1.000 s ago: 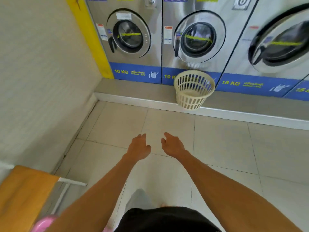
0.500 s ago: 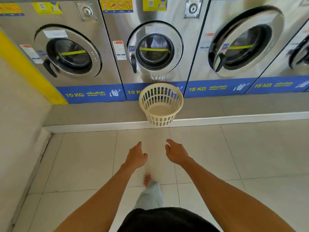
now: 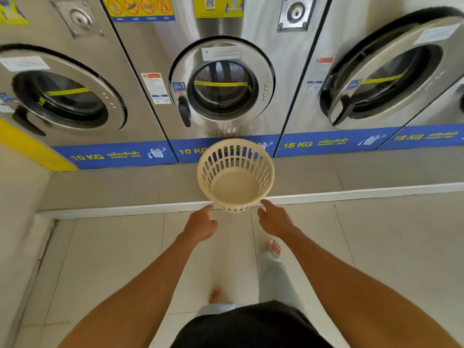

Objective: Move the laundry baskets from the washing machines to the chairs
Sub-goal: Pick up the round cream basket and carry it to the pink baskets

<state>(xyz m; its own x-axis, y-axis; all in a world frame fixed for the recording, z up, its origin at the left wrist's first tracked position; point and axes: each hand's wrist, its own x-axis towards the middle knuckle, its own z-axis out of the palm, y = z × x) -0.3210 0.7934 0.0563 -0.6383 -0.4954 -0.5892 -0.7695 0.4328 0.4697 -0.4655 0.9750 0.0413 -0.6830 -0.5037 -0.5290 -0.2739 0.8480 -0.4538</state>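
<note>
a row of large stainless steel front-loading washing machines (image 3: 226, 71) fills the upper part of the view. each one has a round door with a dark glass window and a yellow strip across it, and a blue band with yellow "10 kg" or "15 kg" letters runs along the bottom. the door of the machine at the right (image 3: 391, 71) is tilted out from its front, and the doors of the middle and left machines lie flat and closed. the machines stand on a low grey concrete step (image 3: 113, 187) with a white painted edge. in front of the step is a floor of pale square tiles (image 3: 389, 247). a plain pale wall (image 3: 15, 222) with a yellow stripe closes the left side.

two bare forearms reach forward from the bottom of the view. below them i see a black shirt, a light grey trouser leg (image 3: 272, 277) and two bare feet on the tiles.

the round cream plastic laundry basket (image 3: 235, 175) with slotted sides stands on the step, at its front edge, just below the door of the middle machine. it is upright and nothing is inside.

the left hand (image 3: 200, 226) is just beside the lower left of the basket, the grip is loosely open and holds nothing. the right hand (image 3: 273, 219) is just beside the lower right, its grip is also open and empty, with the fingers pointing to the basket. whether the fingertips touch the basket, i cannot tell.
</note>
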